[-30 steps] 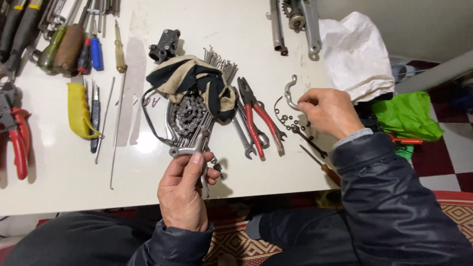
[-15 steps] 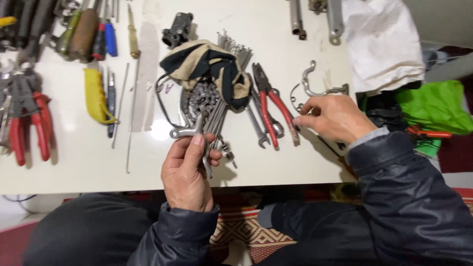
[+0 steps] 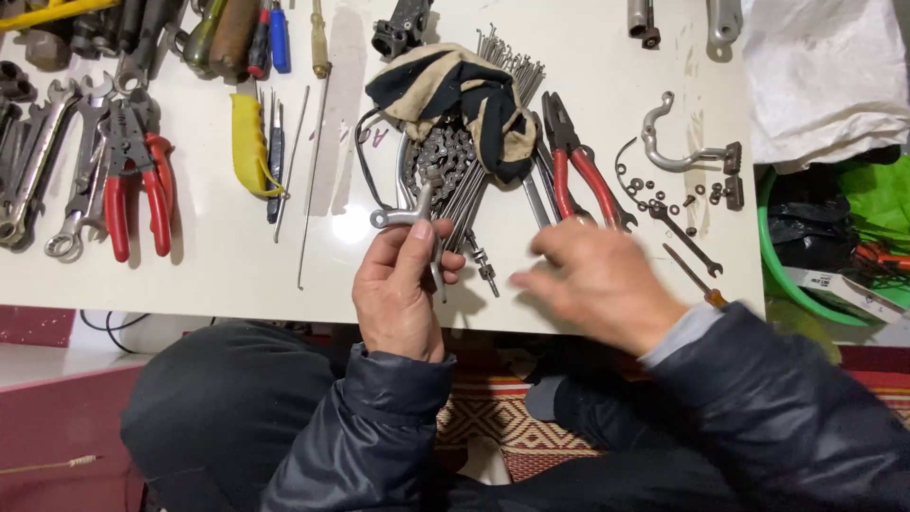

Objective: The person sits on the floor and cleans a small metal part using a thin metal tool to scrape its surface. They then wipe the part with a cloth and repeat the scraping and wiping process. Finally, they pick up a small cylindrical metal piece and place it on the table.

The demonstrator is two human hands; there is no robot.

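Chrome Y-shaped socket wrench (image 3: 417,213) sits in the left hand (image 3: 403,294), fingers curled shut around its lower arm w/ thumb pressed on the hub, held just over the near part of the white table (image 3: 218,256). Right hand (image 3: 602,280) is blurred, palm down, fingers loosely spread & holding nothing I can make out; it hovers near the table edge, just in front of the red-handled pliers (image 3: 583,175). Risks, as I judge them: the wrench's top arm lies against the bundle of spokes (image 3: 469,204) and the bike chain (image 3: 441,161), so lifting it carelessly could drag spokes off the pile or roll them toward the edge. A quick sweep of the right hand could also knock the small nuts & washers (image 3: 664,194), which lie loose and would scatter easily; the small spanner (image 3: 684,237) and screwdriver (image 3: 697,280) sit close to the edge too. Count: 1 Y-wrench, 1 chain, 1 black-and-tan rag (image 3: 455,90) over the pile, 2 red-handled pliers (the 2nd pair (image 3: 133,185) is at far left), 1 yellow-handled tool (image 3: 248,142), 1 brake arm (image 3: 678,147), approx a dozen small nuts. Spokes too many & overlapped to count.
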